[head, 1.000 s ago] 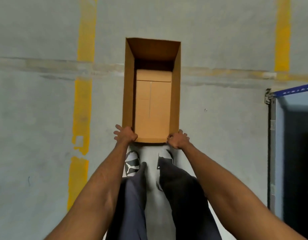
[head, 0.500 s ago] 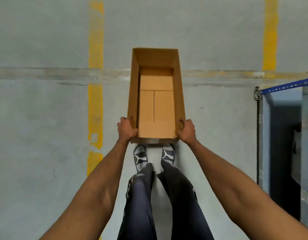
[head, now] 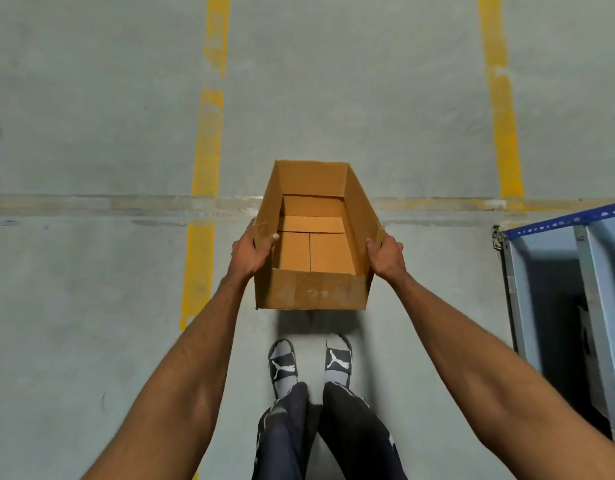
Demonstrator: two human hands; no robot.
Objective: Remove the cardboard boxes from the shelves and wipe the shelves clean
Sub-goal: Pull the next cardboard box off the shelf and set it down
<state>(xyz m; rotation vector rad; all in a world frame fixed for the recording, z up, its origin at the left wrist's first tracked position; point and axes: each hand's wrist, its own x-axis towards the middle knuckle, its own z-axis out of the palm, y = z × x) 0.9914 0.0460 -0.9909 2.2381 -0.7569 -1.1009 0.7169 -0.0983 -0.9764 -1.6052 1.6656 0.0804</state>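
Observation:
An open-topped, empty brown cardboard box [head: 313, 289] is held in front of me above the grey floor, its shadow falling just before my feet. My left hand [head: 248, 252] grips its left wall, thumb inside the rim. My right hand [head: 385, 256] grips the right wall, fingers curled over the edge. The box bottom shows folded flaps. The shelving unit [head: 555, 268], grey with a blue top rail, stands at the right edge; its inside is dark.
Grey concrete floor [head: 91, 306] with two yellow painted lines [head: 203, 168] running away from me and a worn cross stripe. My feet in black slides [head: 311, 363] stand right below the box.
The box has come nearer to me and tilted, so its near wall now shows. My hands slid from the near corners onto the side walls. More of the shelving shows at right.

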